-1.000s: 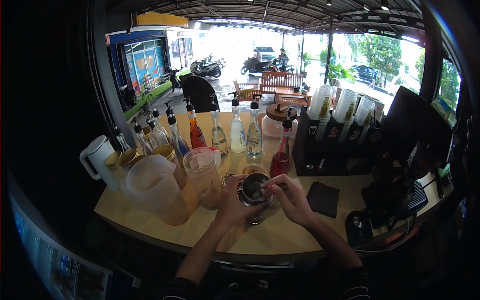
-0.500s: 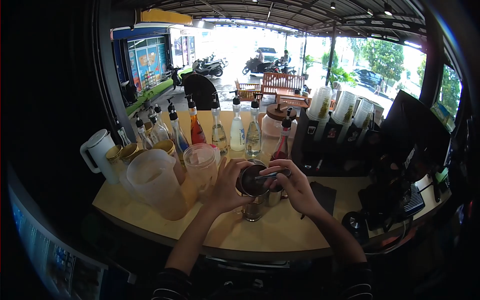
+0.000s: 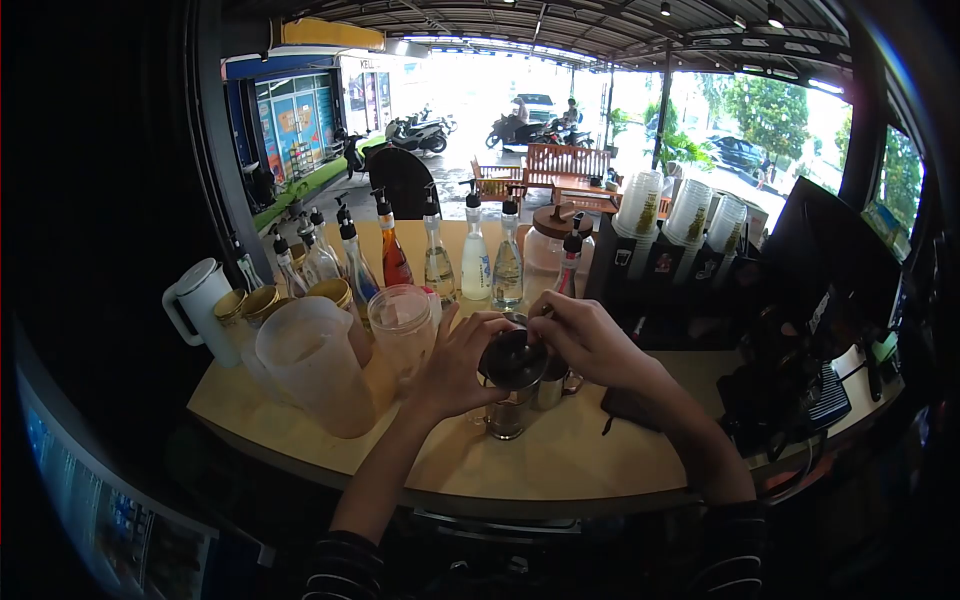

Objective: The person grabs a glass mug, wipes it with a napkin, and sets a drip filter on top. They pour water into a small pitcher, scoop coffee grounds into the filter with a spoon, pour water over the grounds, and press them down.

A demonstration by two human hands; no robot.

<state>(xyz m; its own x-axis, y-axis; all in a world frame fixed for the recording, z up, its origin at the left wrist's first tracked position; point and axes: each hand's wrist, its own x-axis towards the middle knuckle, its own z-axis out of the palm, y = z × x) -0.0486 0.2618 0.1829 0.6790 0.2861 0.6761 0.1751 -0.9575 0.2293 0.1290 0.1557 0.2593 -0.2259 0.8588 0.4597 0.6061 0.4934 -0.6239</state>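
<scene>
My left hand [image 3: 460, 366] is wrapped round a dark metal cup [image 3: 515, 362], which is tilted so its round mouth faces me. My right hand [image 3: 588, 340] pinches a spoon over the rim of that cup; most of the spoon is hidden by the fingers. Beneath the cup stands a clear glass [image 3: 506, 418] on the counter, with another small metal cup [image 3: 550, 390] just right of it. A clear plastic jar [image 3: 402, 335] is left of my left hand.
On the wooden counter [image 3: 480, 470] stand a frosted pitcher [image 3: 315, 370], a white jug [image 3: 203, 310] and several pump bottles [image 3: 438, 262]. Stacked plastic cups [image 3: 690, 215] sit in a black holder at the right. A dark cloth [image 3: 635, 408] lies near my right forearm.
My right hand has turned over and moved to the upper rim of the metal cup with the spoon. The cup has been lifted and tilted above the clear glass, held by my left hand.
</scene>
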